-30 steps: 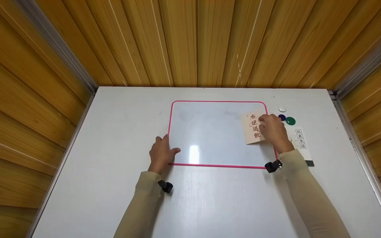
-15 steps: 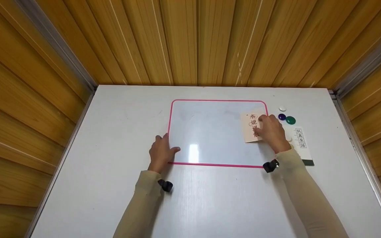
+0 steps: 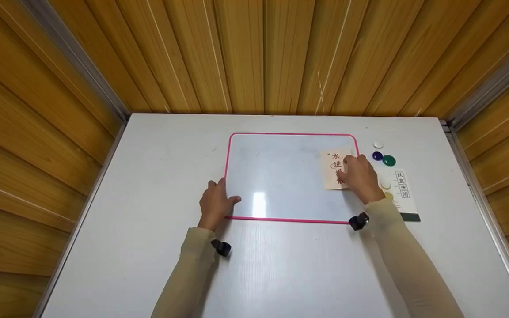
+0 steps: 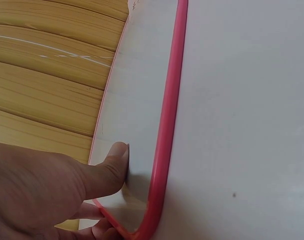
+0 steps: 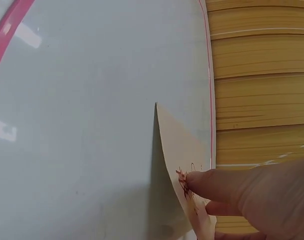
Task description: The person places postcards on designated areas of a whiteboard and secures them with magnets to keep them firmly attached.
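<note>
A whiteboard [image 3: 281, 176] with a pink rim lies on the white table. My left hand [image 3: 214, 205] holds its near left corner. In the left wrist view the thumb [image 4: 114, 167] reaches over the board's face, while the other fingers are at the outer side of the pink rim [image 4: 164, 145]. Over the board's right part, my right hand [image 3: 360, 176] grips a cream card [image 3: 332, 170] with reddish-brown Chinese characters. In the right wrist view that card [image 5: 179, 135] stands tilted off the board, its face under my thumb; its lower part is partly hidden by the fingers.
Right of the board lie a white magnet [image 3: 377, 145], a purple magnet [image 3: 377, 156] and a green magnet [image 3: 389, 160]. Below them a white card [image 3: 407, 203] with boxed characters is partly covered by my right arm. Wood-patterned panels [image 3: 245, 57] stand behind the table.
My right hand has shifted slightly left with the cream card, uncovering more of the white card. The left hand and the board stay practically in place.
</note>
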The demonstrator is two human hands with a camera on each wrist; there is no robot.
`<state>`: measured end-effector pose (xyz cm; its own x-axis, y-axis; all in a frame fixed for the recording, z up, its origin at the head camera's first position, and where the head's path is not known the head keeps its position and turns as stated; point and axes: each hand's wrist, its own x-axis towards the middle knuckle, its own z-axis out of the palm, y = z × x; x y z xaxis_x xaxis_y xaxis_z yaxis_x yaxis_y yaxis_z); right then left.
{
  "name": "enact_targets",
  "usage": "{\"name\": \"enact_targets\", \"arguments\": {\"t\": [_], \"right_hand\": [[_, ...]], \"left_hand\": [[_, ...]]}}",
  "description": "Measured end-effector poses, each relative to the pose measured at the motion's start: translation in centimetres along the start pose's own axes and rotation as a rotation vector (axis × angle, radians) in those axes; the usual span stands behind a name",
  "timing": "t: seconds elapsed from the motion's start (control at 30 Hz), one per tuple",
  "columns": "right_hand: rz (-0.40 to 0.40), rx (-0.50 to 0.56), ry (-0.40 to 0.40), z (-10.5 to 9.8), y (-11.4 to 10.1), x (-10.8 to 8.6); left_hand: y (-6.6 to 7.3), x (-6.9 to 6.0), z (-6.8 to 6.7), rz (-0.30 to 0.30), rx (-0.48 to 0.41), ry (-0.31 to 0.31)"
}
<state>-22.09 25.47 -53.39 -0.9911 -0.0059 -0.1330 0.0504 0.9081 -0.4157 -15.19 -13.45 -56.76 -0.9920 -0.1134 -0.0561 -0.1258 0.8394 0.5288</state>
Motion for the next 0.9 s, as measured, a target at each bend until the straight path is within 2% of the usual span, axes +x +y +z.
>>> {"name": "enact_targets", "arguments": {"t": [0.43,0.63,0.9], "right_hand": [[0.022,-0.013,-0.057,0.32,-0.4,0.12],[0.019,-0.013,-0.055,0.38,-0.45,0.0],[0.007,-0.023,-0.06,0.57,-0.56,0.16]], "left_hand": [[0.02,0.06,0.11,-0.013,-0.012,-0.003],[0.1,-0.04,0.02,0.002,-0.002,-0.003],[0.06,-0.05,-0.02,-0.007,0.006,-0.006]]}}
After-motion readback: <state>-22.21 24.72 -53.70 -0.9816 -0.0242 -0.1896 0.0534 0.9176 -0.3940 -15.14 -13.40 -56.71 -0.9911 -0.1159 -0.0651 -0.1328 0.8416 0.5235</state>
